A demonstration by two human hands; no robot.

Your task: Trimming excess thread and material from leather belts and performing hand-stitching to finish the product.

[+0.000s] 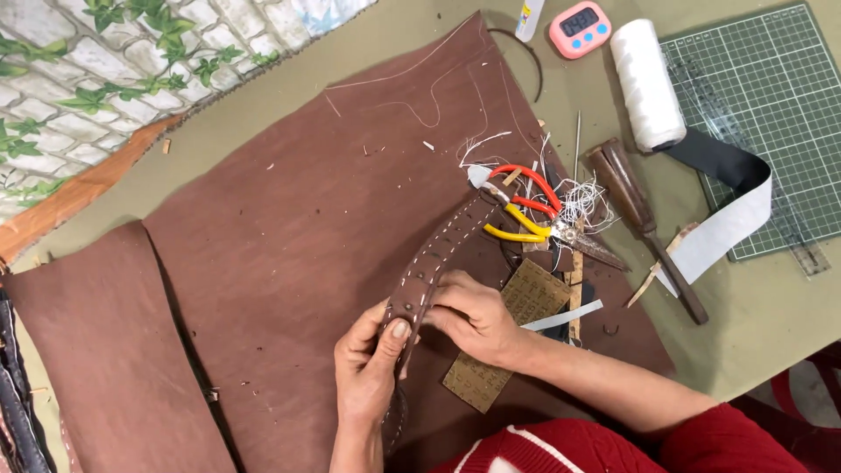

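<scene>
One brown leather strap is pinched between both hands over the big brown hide — left hand closed on it with thumb on top, right hand clamped on its edge. White stitching is seen along the strap's upper run; near the hands it can't be told. Counted nearby — one thread spool, one awl, one pair of snips, one pink timer.

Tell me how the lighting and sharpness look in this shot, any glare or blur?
Head view: soft, even light with faint shadows; the brown leather sheet looks matte, no glare. The stitched strap between left hand and right hand is fairly sharp. Corners look slightly softer, and table lines bow mildly from the wide lens.
</scene>
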